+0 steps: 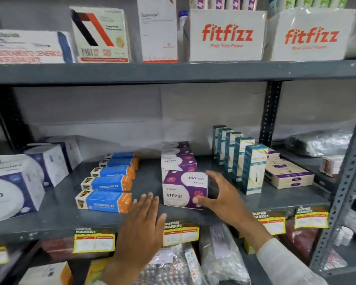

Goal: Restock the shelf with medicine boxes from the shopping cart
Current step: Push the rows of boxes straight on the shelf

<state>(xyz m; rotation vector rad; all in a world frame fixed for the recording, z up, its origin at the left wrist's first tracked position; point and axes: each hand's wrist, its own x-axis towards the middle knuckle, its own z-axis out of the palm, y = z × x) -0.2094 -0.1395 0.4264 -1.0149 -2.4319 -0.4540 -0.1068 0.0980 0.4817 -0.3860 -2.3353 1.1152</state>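
Note:
A purple and white Virest box [181, 190] stands at the front of the grey middle shelf [56, 219], heading a row of matching Virest boxes [178, 159]. My right hand [220, 194] wraps its right side, thumb on the front face and fingers at the top right corner. In front of the shelf edge my left hand [142, 227] is flat with fingers spread, holding nothing, just left of the box. No shopping cart is in view.
Blue and orange Vivalyn boxes [105, 199] lie in a row to the left, teal upright boxes [253, 167] and flat beige boxes [288, 175] to the right. White and blue boxes [12, 188] fill the far left. Fitfizz boxes [226, 36] sit above. A metal upright [345, 182] stands at right.

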